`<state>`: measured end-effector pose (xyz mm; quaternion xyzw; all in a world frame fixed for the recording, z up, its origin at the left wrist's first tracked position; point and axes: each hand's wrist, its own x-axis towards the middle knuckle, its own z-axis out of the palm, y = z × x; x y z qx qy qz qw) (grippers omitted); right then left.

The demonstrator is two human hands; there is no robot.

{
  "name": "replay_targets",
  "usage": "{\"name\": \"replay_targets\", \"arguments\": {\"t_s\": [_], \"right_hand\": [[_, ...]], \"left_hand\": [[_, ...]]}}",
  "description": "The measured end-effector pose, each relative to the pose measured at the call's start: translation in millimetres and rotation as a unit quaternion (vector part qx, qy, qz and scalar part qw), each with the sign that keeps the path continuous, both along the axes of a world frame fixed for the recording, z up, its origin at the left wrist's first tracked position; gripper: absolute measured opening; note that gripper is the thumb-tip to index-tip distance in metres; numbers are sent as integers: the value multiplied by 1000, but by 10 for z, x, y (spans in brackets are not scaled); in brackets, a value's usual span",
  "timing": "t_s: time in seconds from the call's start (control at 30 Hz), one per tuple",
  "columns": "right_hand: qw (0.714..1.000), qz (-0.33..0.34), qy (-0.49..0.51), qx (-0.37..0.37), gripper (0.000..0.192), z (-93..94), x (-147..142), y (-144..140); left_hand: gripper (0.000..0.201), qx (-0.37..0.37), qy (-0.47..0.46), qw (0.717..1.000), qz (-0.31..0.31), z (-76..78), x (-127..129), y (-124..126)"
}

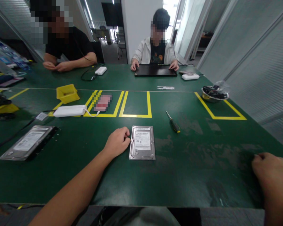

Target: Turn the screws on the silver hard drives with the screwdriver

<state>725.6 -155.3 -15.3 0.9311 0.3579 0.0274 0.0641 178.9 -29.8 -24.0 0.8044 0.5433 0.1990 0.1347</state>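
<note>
A silver hard drive [142, 143] lies label up on the green table in front of me. My left hand [118, 142] rests at its left edge, fingers curled in and seemingly touching its side, not gripping it. Far over to the right, my right hand [272, 169] lies on the tabletop with its fingers folded and no object showing in them. Beyond the drive, to the right, is a screwdriver [173, 123] with a dark and yellow handle, its tip pointing away from me. Another hard drive [28, 142] sits at the left on dark material.
Yellow tape [135, 116] marks outlines across the table [191, 185]. Farther back are a yellow bin [67, 93], a white power strip [70, 110], and a metal bowl [214, 98] of dark parts. Opposite, two people sit; one holds a flat black panel [155, 70].
</note>
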Motion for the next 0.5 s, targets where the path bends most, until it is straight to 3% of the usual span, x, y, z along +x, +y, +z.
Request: {"name": "replay_targets", "arguments": {"t_s": [0.1,0.23,0.5], "right_hand": [[1000,17,-1,16,44,-45,53,-11],[996,57,-31,52,52,-71,103,-7],[997,72,-4,20,28,-48,155,20]], "left_hand": [[10,3,1,1000,1,-7,3,-2],[10,5,1,1000,-4,-8,0,-3],[11,4,0,1000,0,-9,-4,5]]}}
